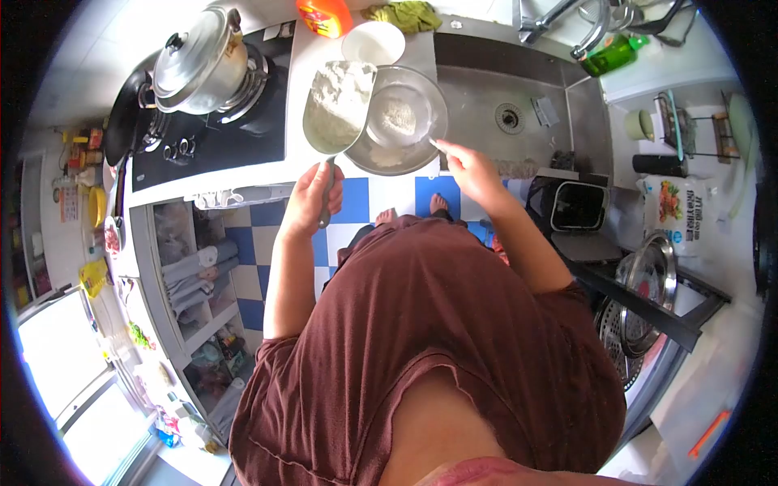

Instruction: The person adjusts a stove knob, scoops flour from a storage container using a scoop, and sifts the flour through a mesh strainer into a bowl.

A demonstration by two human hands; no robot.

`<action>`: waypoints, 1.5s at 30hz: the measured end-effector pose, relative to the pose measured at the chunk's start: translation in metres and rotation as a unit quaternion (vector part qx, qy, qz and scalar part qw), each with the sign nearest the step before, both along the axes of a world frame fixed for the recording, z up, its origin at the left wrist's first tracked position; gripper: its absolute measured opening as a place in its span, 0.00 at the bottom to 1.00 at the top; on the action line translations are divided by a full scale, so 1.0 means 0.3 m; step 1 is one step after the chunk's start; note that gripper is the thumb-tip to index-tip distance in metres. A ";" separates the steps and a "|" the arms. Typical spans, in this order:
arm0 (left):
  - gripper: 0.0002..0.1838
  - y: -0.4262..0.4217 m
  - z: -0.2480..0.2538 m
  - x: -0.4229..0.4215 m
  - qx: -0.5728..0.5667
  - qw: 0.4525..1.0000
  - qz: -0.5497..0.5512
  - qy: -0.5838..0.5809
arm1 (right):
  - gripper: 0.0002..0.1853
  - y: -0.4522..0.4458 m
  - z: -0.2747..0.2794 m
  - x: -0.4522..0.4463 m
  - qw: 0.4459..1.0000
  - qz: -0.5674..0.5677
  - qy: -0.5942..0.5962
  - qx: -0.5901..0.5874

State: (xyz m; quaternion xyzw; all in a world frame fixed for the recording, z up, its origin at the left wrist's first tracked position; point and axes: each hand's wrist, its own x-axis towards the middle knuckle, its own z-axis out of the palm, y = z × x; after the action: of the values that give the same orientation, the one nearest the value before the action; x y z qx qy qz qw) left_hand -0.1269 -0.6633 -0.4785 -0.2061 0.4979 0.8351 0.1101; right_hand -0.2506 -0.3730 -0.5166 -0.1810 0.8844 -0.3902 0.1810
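Observation:
My left hand is wrapped round the handle of a grey-green scoop, which is heaped with white flour. The scoop is held over the left side of a round metal bowl at the counter's front edge and hides part of its rim. A small pile of flour lies in the bottom of the bowl. At the bowl's right rim, my right hand grips the edge with its fingertips. Behind the bowl stands a white bowl, partly covered by the scoop.
A steel sink with a tap lies to the right. On the left, a lidded pot sits on a black gas hob. An orange bottle and a green cloth are at the back. Pot lids hang on the right.

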 end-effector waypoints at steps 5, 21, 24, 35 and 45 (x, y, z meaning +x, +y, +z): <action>0.20 -0.001 -0.002 0.001 -0.005 1.000 -0.007 -0.001 | 0.19 0.002 -0.005 0.003 0.999 -0.044 0.001 -0.026; 0.22 -0.014 0.025 0.008 -0.086 0.996 -0.037 -0.012 | 0.18 0.005 -0.044 0.027 0.997 -0.038 0.071 -0.009; 0.23 -0.017 0.027 0.003 -0.094 0.995 -0.040 -0.009 | 0.18 0.012 -0.020 0.019 0.998 -0.007 0.056 0.015; 0.22 -0.022 0.042 0.000 -0.102 0.994 -0.047 -0.005 | 0.19 -0.002 -0.040 0.010 1.000 -0.018 0.003 -0.005; 0.22 -0.042 0.034 -0.008 -0.100 0.994 -0.051 -0.007 | 0.18 -0.009 -0.014 -0.005 1.000 -0.007 0.029 0.003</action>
State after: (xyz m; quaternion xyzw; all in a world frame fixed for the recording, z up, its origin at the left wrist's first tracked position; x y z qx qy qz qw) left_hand -0.1292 -0.6759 -0.4683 -0.1964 0.5878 0.7732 0.1344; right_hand -0.2522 -0.3757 -0.5208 -0.1855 0.8915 -0.3837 0.1535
